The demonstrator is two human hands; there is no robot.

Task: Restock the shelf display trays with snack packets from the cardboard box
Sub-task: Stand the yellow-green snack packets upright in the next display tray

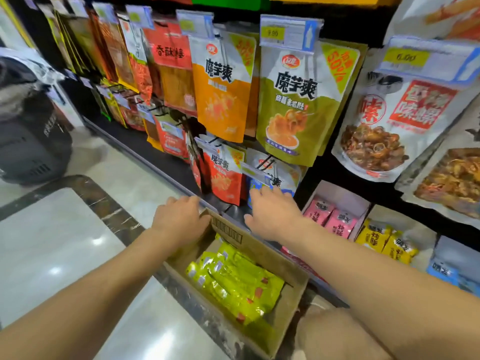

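Note:
An open cardboard box stands on the floor against the shelf base, and several yellow-green snack packets lie inside it. My left hand is at the box's far left corner, fingers curled down over the edge and thumb against the flap. With its fingers spread and holding nothing, my right hand reaches over the box's far edge toward the low shelf, just under a hanging blue packet. Right of that hand, a white display tray holds pink packets.
Further right sit trays of yellow packets and blue packets. Hanging snack bags on pegs fill the rack above, including a green bag and an orange bag. A dark shopping basket stands on the tiled floor at left.

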